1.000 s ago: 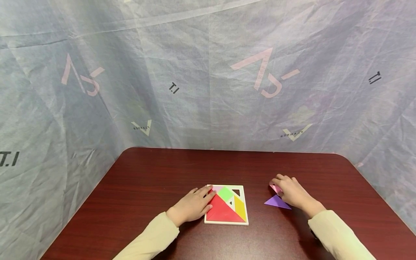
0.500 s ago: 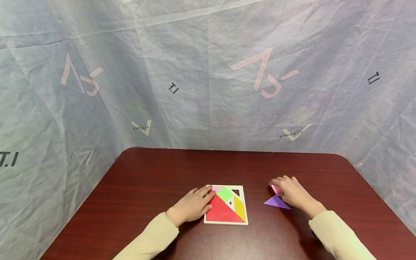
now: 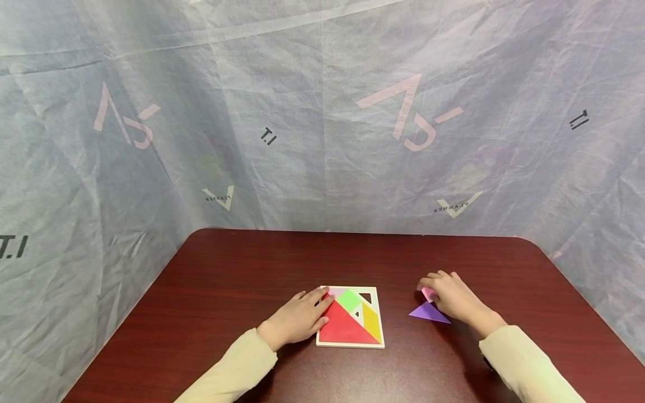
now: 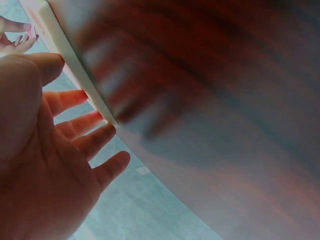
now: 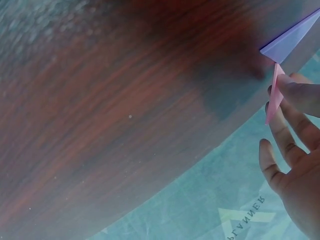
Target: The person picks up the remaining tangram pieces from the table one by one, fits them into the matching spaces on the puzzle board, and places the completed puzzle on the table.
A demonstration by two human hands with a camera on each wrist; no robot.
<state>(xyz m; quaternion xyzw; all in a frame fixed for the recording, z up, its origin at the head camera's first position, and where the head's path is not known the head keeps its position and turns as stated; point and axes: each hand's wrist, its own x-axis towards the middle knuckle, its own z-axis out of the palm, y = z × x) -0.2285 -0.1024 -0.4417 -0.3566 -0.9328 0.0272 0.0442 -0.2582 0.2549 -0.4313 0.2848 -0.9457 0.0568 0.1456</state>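
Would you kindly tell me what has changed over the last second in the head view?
Very little: the pink piece, pinched by the right hand, appears to have turned slightly, while that hand has barely moved. Nothing was visibly taken up or let go. The left hand stays resting on the white tray, and the purple triangle lies where it was.

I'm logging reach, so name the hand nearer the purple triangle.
Right. The right hand pinches a pink piece beside the purple triangle; the left hand rests on the white tray, farther away.
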